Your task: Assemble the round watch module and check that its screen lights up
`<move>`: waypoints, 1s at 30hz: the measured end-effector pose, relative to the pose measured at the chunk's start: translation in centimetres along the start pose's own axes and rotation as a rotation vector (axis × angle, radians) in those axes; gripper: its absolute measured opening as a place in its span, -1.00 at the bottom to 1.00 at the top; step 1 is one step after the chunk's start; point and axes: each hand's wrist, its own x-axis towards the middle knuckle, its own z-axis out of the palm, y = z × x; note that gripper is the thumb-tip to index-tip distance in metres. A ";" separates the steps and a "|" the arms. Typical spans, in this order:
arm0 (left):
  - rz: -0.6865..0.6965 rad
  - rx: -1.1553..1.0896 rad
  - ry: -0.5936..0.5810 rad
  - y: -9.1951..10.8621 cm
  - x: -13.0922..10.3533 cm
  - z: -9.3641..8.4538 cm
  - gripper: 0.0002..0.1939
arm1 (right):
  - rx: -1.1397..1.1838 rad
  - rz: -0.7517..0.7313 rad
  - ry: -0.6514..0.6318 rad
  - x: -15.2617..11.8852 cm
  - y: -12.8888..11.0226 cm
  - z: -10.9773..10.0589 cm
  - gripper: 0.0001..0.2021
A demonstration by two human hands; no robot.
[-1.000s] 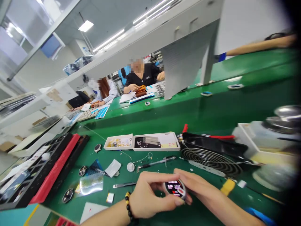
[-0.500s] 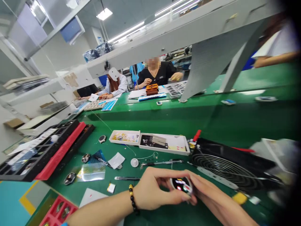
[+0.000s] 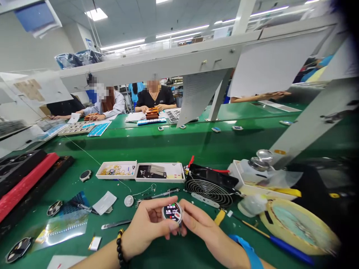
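A round watch face (image 3: 171,213) with a lit display of white digits and red and green marks is held low in the centre of the head view. My left hand (image 3: 148,224) wraps its fingers and thumb round the watch's left side and lower edge. At the right edge of the watch, my right hand (image 3: 198,222) has its thumb and bent fingers pressed against the rim. Below the watch, fingertips of both hands show close together. Tweezers (image 3: 116,224) lie on the green mat beyond my left wrist.
Behind the hands stand two white trays (image 3: 136,176) of small parts and a black fan (image 3: 211,185). A yellowish round dish (image 3: 266,220) and a blue-handled screwdriver (image 3: 291,249) lie right. Black and red trays (image 3: 33,179) are left. Two people sit across the bench.
The view has swung to the right, bringing the dish and screwdriver into sight. Both hands still hold the watch, whose face now turns more towards the camera, with digits readable.
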 end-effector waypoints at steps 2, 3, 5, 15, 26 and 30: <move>0.002 -0.026 -0.003 0.1 0.0 0.1 -0.45 | -0.005 0.024 -0.007 -0.1 -0.3 0.1 -0.55; 0.004 -0.041 -0.014 0.1 0.0 0.1 -0.46 | -0.006 0.033 -0.012 -0.1 -0.5 0.1 -0.55; 0.005 -0.061 -0.032 0.2 0.0 0.1 -0.46 | -0.012 0.041 -0.018 -0.2 -0.7 0.1 -0.54; -0.001 -0.026 0.006 0.0 0.0 -0.1 -0.46 | -0.033 0.006 0.018 0.0 -0.3 0.4 -0.55; 0.013 -0.064 -0.010 0.4 0.2 0.3 -0.48 | -0.040 0.027 0.007 -0.2 -0.9 0.6 -0.59; 0.038 -0.090 -0.022 0.4 0.4 0.4 -0.47 | -0.072 0.049 0.021 -0.2 -0.3 0.5 -0.61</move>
